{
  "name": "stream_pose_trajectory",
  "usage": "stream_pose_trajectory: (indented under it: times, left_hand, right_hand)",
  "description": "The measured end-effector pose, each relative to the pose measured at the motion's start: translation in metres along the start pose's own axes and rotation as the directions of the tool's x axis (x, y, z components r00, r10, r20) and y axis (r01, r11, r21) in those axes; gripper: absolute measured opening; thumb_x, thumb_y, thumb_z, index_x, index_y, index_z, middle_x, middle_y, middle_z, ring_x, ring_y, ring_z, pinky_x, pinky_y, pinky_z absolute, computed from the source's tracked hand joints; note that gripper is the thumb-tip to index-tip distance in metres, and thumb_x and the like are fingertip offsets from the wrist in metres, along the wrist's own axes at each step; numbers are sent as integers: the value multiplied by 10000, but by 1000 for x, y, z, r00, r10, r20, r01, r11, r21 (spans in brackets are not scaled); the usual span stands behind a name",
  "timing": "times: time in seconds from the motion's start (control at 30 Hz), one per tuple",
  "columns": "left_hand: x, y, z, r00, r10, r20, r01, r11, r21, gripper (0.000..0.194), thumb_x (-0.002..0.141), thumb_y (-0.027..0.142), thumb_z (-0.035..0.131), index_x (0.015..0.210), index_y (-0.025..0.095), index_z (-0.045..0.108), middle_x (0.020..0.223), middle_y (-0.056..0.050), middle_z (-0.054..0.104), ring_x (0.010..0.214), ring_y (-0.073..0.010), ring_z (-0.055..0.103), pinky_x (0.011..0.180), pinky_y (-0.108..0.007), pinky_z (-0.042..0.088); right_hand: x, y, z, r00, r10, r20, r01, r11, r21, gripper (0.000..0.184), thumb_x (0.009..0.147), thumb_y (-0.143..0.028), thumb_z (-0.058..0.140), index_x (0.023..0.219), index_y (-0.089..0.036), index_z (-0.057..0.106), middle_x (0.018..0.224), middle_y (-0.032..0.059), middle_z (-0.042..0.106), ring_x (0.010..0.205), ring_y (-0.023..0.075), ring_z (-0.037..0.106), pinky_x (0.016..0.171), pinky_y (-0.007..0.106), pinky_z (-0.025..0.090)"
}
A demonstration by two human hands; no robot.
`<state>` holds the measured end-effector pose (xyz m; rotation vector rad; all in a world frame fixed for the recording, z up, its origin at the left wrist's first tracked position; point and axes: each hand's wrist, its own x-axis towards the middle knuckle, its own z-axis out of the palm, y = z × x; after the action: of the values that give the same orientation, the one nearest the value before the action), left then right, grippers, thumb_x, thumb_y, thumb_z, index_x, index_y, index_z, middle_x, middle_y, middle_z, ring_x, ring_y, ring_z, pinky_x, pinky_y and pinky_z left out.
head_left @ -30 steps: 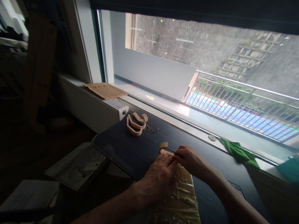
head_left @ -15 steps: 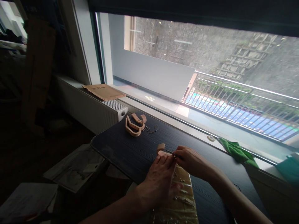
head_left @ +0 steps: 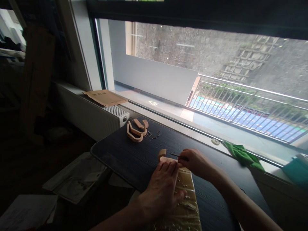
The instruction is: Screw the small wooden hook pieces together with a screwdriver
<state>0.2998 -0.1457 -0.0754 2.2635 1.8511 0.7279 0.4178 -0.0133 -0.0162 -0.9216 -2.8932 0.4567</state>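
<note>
Where the left hand (head_left: 164, 181) ends, a wooden hook (head_left: 162, 155) protrudes.

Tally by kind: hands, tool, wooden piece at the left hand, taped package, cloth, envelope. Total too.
Hands: 2 (left hand, right hand)
Slim dark tool: 1
Wooden piece at the left hand: 1
Taped package: 1
Green cloth: 1
Brown envelope: 1
Total: 7
</note>
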Motion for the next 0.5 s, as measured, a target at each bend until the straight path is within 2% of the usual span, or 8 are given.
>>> stream_pose_trajectory:
  times: [0.17,0.33,0.5]
  left_hand:
    - [4,0,-5,1000,-2,-17,1,999,-40,650,778,465,607,1312,149,415,1287,-103,463,1230,-283,348,1118,-432,152]
    - [4,-3,-7,999,19,-29,-22,995,-100,654,765,442,641,1305,154,410,1305,-86,446,1239,-260,330,1113,-381,181]
    - [5,-5,-8,999,6,-32,-9,993,-121,673,731,439,678,1297,186,418,1271,-76,460,1200,-264,359,1091,-393,219]
  right_hand:
    - [3,0,-2,999,20,28,-21,999,38,214,792,-261,513,675,-156,658,656,2,584,585,97,449,556,228,307]
    - [8,0,-4,994,49,102,-57,995,86,233,764,-299,528,619,-145,626,510,-53,427,508,73,325,470,200,264]
    - [13,0,-6,991,64,121,-76,992,97,214,743,-291,533,628,-138,627,520,-57,414,520,74,317,467,200,262]
